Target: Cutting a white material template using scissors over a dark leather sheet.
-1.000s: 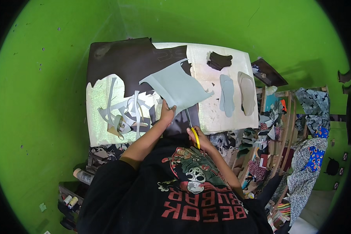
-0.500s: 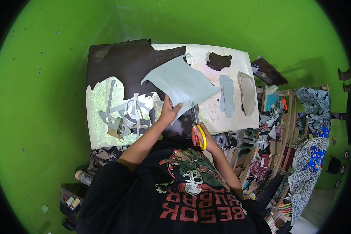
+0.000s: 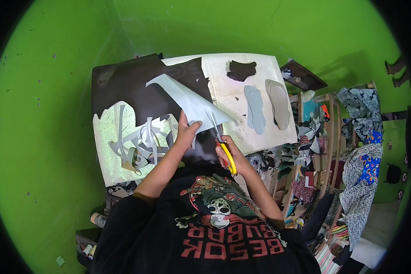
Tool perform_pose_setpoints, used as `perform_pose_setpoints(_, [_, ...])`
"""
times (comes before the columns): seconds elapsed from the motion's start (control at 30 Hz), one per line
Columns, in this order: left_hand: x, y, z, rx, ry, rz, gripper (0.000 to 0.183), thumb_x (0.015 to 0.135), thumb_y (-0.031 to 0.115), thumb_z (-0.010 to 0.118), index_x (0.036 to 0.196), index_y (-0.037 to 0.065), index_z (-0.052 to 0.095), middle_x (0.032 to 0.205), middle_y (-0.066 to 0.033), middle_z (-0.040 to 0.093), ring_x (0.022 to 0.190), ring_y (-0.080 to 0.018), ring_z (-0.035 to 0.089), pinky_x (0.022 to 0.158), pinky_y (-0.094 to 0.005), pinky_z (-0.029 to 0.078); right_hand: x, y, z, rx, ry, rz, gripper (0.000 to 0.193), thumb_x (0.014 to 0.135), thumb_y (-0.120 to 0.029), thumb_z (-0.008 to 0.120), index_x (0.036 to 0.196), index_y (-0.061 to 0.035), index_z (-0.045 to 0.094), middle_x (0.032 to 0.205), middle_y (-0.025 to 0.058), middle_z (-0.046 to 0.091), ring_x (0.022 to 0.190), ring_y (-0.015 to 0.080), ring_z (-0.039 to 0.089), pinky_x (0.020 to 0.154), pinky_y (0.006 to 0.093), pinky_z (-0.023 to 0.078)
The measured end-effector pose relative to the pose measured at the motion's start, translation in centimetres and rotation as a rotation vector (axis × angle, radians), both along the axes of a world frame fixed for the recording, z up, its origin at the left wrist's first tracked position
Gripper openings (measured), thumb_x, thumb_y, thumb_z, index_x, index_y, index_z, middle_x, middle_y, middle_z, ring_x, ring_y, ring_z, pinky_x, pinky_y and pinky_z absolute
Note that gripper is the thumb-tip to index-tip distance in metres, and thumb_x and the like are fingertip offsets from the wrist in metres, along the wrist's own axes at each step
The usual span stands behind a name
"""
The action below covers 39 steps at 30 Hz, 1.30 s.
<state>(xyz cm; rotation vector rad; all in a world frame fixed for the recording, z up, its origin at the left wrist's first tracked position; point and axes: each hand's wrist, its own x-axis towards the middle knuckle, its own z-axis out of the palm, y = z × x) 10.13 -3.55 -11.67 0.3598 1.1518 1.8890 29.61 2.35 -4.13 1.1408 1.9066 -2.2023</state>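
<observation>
My left hand grips the near edge of a pale blue-grey sheet, thumb on top and fingers underneath. The sheet is lifted and bent above the table. Wrapped in my right hand are scissors with yellow and red handles. Their blades point away from me, parted around the sheet's near right edge. Beneath the sheet lies a large dark brown sheet with cut-out edges. Right of the scissors rest blue-grey sole-shaped pieces and beige sole-shaped pieces.
The pale table carries a stack of dark brown pieces at the back and curled offcut strips at the left. A wooden rack heaped with scraps stands to the right. Green walls enclose the left and far sides.
The blue-grey sheet has turned and folded into a narrower shape. My scissors now reach its edge with blades parted. The whole view has shifted slightly.
</observation>
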Motion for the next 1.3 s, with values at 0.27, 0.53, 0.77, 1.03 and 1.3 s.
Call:
perform_pose_setpoints(0.27, [0.1, 0.4, 1.6, 0.011, -0.069, 0.022, 0.061, 0.08, -0.002, 0.06, 0.137, 0.006, 0.041, 0.124, -0.0079, 0.056, 0.114, -0.0183, 0.055, 0.1, -0.033, 0.043, -1.5, 1.0, 1.4, 0.034, -0.023, -0.035, 0.057, 0.099, -0.041, 0.059, 0.136, -0.0089, 0.031, 0.101, 0.0053, 0.055, 0.088, 0.0138, 0.059, 0.075, 0.0286, 0.047])
perform_pose_setpoints(0.53, [-0.7, 1.0, 1.3, 0.034, 0.009, 0.043, 0.059, 0.077, 0.001, 0.058, 0.134, 0.005, 0.043, 0.118, -0.0078, 0.058, 0.105, -0.019, 0.058, 0.094, -0.032, 0.047, -2.3, 2.1, 2.3, 0.159, 0.048, 0.098, 0.059, 0.097, -0.043, 0.061, 0.136, -0.0084, 0.033, 0.102, 0.0055, 0.053, 0.096, 0.015, 0.058, 0.083, 0.0304, 0.047])
perform_pose_setpoints(0.77, [-2.1, 2.8, 5.8, 0.027, 0.216, 0.225, 0.042, 0.086, 0.004, 0.069, 0.124, 0.001, 0.051, 0.113, -0.009, 0.063, 0.101, -0.0161, 0.061, 0.09, -0.031, 0.049, -3.2, 2.0, 4.4, 0.058, 0.099, 0.075, 0.059, 0.094, -0.051, 0.063, 0.129, -0.0082, 0.042, 0.096, 0.0078, 0.057, 0.077, 0.014, 0.058, 0.064, 0.0275, 0.047])
perform_pose_setpoints(1.03, [-2.4, 3.1, 10.0, 0.069, 0.548, 0.342, 0.028, 0.089, 0.006, 0.072, 0.112, -0.003, 0.059, 0.102, -0.0089, 0.069, 0.094, -0.0142, 0.064, 0.085, -0.0292, 0.05, -3.0, 2.0, 7.0, 0.073, 0.215, 0.046, 0.053, 0.097, -0.041, 0.061, 0.131, -0.0054, 0.04, 0.095, 0.0054, 0.058, 0.078, 0.0114, 0.057, 0.066, 0.0242, 0.047])
perform_pose_setpoints(1.3, [-2.3, 2.5, 13.2, 0.106, 0.516, 0.133, 0.048, 0.08, 0.003, 0.078, 0.121, -0.001, 0.052, 0.109, -0.0091, 0.065, 0.1, -0.0163, 0.064, 0.09, -0.0312, 0.05, -3.0, 1.9, 8.7, 0.091, 0.302, 0.029, 0.062, 0.099, -0.049, 0.053, 0.137, -0.0037, 0.034, 0.101, 0.0097, 0.057, 0.081, 0.0161, 0.061, 0.073, 0.0299, 0.048])
